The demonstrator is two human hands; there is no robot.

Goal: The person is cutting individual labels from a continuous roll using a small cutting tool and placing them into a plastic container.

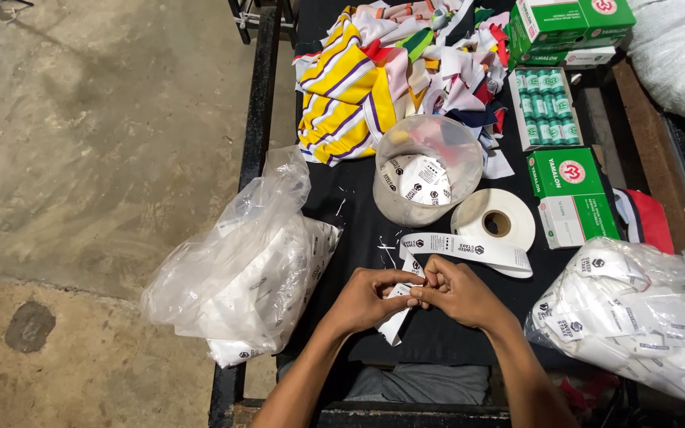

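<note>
My left hand (366,299) and my right hand (457,293) meet over the black table (438,337), both pinching a white printed label strip (395,323) between their fingertips. The strip's lower end hangs toward the table's near edge. It runs up from my hands as a white printed tape (469,249) to a white tape roll (495,221) lying flat just beyond my right hand. A clear plastic tub (426,174) holding cut labels stands behind the roll.
Clear plastic bags of white labels lie at the left (239,269) and right (636,317). A pile of coloured fabric pieces (398,63) fills the table's far end. Green and white boxes (568,194), one open with thread spools (545,107), line the right. Concrete floor (97,158) is left.
</note>
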